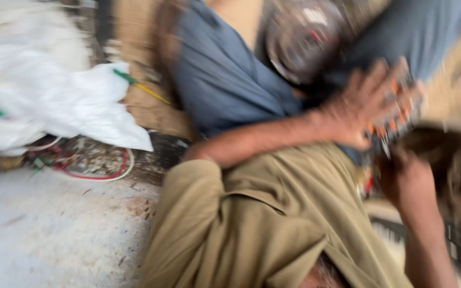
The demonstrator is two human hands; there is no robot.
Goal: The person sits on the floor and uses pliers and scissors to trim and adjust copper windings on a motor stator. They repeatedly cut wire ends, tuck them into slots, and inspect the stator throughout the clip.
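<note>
The part with orange and metal pieces, badly blurred, sits at the right, above your lap. Your left hand spreads over it, gripping; your right hand holds it from below, near a round metal dish.

Motion blur smears the whole view, so no edge is sharp. The left hand lies spread over a small part with orange pieces, whose shape and kind cannot be told; whether the fingers grip it or merely rest on it is unclear. The right hand sits just below, partly hidden behind that part (its fingers do not show), and its forearm is cut off by the bottom edge. A round metal thing on the blue trousers is cut by the top edge and too blurred to identify. The white sacks run off the left edge, covering part of a tangle of wires.
</note>
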